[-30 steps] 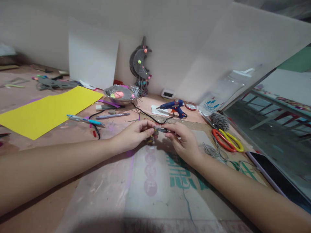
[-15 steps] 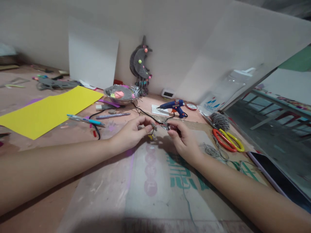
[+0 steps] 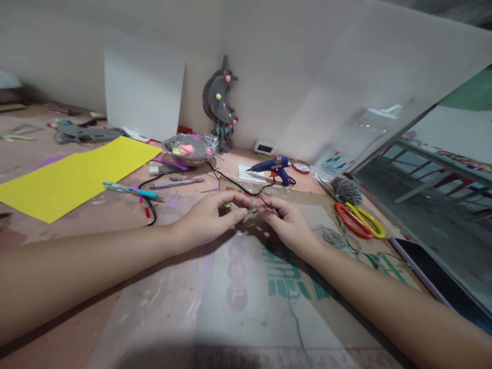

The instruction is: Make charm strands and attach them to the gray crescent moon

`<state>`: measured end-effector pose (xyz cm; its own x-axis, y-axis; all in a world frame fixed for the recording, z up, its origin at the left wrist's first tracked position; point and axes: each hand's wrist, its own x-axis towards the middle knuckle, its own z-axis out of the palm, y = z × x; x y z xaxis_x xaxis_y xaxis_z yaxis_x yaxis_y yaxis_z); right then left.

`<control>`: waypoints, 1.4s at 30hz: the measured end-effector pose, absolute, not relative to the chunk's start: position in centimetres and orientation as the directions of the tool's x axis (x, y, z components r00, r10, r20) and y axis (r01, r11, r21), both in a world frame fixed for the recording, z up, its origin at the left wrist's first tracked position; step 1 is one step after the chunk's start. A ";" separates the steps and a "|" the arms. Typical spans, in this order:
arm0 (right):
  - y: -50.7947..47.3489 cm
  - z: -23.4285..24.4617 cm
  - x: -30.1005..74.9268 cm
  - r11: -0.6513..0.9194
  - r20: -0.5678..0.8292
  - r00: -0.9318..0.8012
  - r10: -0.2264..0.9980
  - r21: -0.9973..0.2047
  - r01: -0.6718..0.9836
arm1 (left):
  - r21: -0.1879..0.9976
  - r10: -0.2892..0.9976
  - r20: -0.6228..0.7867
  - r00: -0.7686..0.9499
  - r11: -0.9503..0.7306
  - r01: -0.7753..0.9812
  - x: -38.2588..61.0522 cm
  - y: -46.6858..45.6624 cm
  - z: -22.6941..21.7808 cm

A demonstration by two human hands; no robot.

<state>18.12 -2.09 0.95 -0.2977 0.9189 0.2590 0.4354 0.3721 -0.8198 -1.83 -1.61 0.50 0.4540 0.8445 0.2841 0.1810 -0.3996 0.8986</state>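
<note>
Yellow paper (image 3: 80,179) at left, phone (image 3: 438,277) at right.

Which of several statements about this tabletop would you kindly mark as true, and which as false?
1. The bare left hand and bare right hand have their fingertips close together. True.
2. The right hand grips the red-and-yellow-handled scissors. False: they lie near the grey ball of yarn.
3. In this view, the blue plastic glue gun is right of the flat yellow paper sheet. True.
4. The round silvery bowl holds nothing. False: something pink shows in it.
5. The grey crescent-shaped ornament bears small coloured balls. True.
</note>
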 end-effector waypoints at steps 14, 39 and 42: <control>-2.3 0.9 17.9 0.424 0.286 -0.349 0.892 -0.798 0.428 | 0.889 0.830 0.324 0.454 -0.431 0.154 -1.6 -1.2 0.4; -2.1 0.8 18.5 0.537 0.431 -0.321 0.843 -0.690 0.485 | 0.869 0.862 0.292 0.414 -0.420 0.261 -1.8 -1.4 0.5; -2.2 0.8 18.3 0.505 0.402 -0.306 0.863 -0.712 0.488 | 0.861 0.856 0.297 0.424 -0.432 0.268 -1.8 -1.4 0.5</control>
<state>18.27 -2.19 0.83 -0.3057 0.8629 0.4024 0.4882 0.5049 -0.7119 -1.84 -1.36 0.52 0.4238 0.8556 0.2971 0.2675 -0.4316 0.8615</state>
